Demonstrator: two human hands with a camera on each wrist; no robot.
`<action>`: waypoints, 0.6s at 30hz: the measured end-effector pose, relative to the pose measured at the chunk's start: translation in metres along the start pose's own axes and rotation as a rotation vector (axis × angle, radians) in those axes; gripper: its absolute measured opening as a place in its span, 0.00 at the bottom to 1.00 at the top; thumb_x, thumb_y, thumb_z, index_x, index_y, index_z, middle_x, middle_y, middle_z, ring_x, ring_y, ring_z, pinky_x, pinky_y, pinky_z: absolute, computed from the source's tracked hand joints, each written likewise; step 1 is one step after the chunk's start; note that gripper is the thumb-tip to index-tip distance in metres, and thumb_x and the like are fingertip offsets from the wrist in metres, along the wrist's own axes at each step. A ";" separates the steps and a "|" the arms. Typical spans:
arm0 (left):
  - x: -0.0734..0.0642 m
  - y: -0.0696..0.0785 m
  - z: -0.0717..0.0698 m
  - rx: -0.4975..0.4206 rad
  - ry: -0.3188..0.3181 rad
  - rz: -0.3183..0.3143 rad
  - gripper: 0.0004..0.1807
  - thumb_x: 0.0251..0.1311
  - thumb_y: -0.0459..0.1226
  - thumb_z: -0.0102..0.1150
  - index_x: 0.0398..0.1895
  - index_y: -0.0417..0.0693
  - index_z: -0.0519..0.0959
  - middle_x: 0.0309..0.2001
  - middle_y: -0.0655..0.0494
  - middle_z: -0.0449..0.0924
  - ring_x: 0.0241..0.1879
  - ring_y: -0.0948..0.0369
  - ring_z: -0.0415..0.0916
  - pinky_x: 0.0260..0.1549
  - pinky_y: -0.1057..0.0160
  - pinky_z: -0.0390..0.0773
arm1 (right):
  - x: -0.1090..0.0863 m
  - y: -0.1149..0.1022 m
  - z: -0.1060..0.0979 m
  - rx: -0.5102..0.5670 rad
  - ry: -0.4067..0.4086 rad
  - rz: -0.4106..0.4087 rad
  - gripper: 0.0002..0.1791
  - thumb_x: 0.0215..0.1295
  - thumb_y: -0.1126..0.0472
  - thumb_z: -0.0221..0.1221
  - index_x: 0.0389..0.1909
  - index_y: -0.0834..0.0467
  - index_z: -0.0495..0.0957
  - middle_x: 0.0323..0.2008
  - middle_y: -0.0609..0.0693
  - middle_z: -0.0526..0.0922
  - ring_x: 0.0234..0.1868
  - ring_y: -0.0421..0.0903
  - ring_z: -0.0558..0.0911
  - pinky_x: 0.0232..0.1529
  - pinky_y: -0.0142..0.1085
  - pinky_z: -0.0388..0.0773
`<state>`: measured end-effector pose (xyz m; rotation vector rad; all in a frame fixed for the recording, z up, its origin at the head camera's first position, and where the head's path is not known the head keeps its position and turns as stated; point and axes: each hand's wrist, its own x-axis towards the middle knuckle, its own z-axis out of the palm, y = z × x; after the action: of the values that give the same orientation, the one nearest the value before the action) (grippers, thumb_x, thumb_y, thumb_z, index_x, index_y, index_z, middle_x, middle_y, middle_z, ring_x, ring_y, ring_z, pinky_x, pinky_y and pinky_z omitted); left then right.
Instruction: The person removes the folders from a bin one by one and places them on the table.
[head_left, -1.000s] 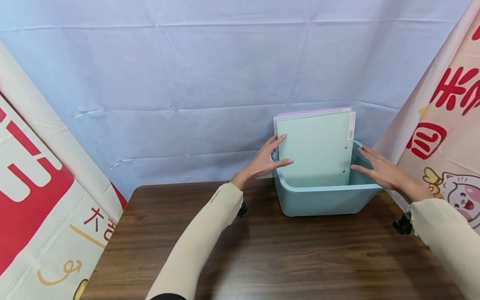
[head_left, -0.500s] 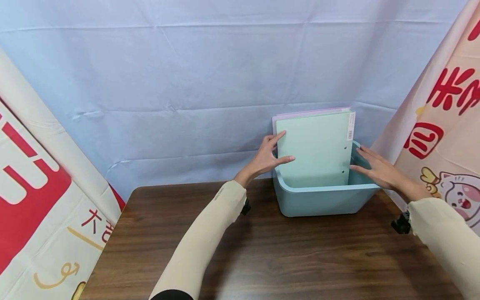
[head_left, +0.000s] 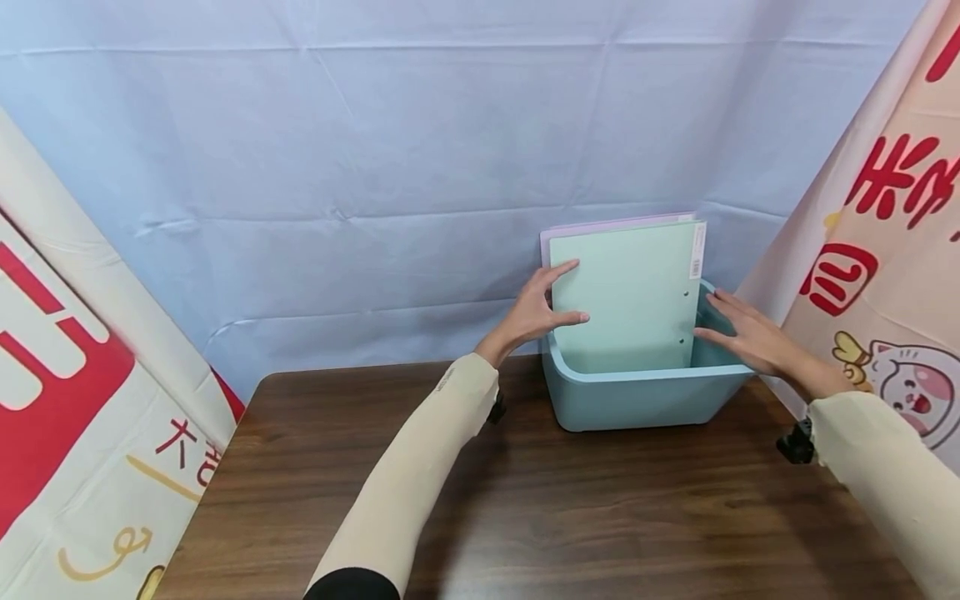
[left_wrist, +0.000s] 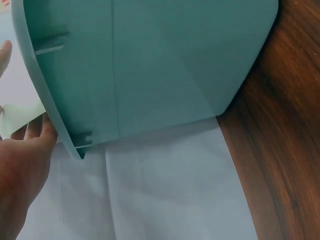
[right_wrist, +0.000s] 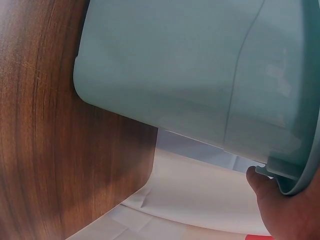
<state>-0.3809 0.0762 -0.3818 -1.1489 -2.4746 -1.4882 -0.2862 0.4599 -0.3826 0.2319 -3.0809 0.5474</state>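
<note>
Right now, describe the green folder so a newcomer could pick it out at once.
On the brown table stands a blue bin. Two folders rise from it; the green folder is the nearer. Its mint face, with two dark dots near the right edge, sets it apart from the lilac folder mostly hidden behind.

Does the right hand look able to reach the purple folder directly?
Probably not: the green folder hides most of the purple folder, leaving top and left strips, while the right hand is at the right side of the bin.
</note>
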 end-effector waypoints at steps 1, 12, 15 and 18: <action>0.001 0.000 0.001 -0.004 -0.002 0.001 0.51 0.58 0.46 0.80 0.84 0.66 0.62 0.81 0.55 0.60 0.79 0.56 0.59 0.74 0.46 0.67 | 0.000 0.000 0.000 -0.004 0.001 -0.002 0.51 0.80 0.38 0.50 0.83 0.70 0.42 0.82 0.75 0.39 0.80 0.78 0.43 0.72 0.79 0.42; 0.009 -0.003 0.012 -0.123 -0.034 0.037 0.48 0.57 0.38 0.81 0.81 0.67 0.67 0.79 0.71 0.64 0.79 0.70 0.56 0.76 0.59 0.64 | 0.001 -0.002 0.003 -0.005 0.001 -0.002 0.52 0.80 0.38 0.51 0.83 0.70 0.41 0.82 0.75 0.40 0.80 0.78 0.44 0.71 0.80 0.43; 0.012 0.000 0.015 -0.118 -0.028 0.054 0.47 0.57 0.37 0.81 0.80 0.67 0.69 0.78 0.71 0.66 0.78 0.71 0.58 0.74 0.62 0.66 | 0.000 -0.002 0.001 -0.008 0.003 0.005 0.51 0.80 0.38 0.51 0.83 0.70 0.41 0.82 0.75 0.39 0.80 0.78 0.44 0.71 0.80 0.43; 0.014 0.002 0.019 -0.122 -0.016 0.051 0.47 0.57 0.34 0.80 0.79 0.66 0.70 0.78 0.70 0.67 0.78 0.70 0.59 0.72 0.64 0.68 | -0.001 -0.002 -0.001 -0.009 0.001 0.008 0.52 0.80 0.38 0.52 0.83 0.70 0.41 0.82 0.75 0.39 0.80 0.78 0.44 0.71 0.79 0.43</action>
<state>-0.3838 0.0999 -0.3848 -1.2373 -2.3740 -1.6426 -0.2852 0.4588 -0.3809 0.2195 -3.0841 0.5338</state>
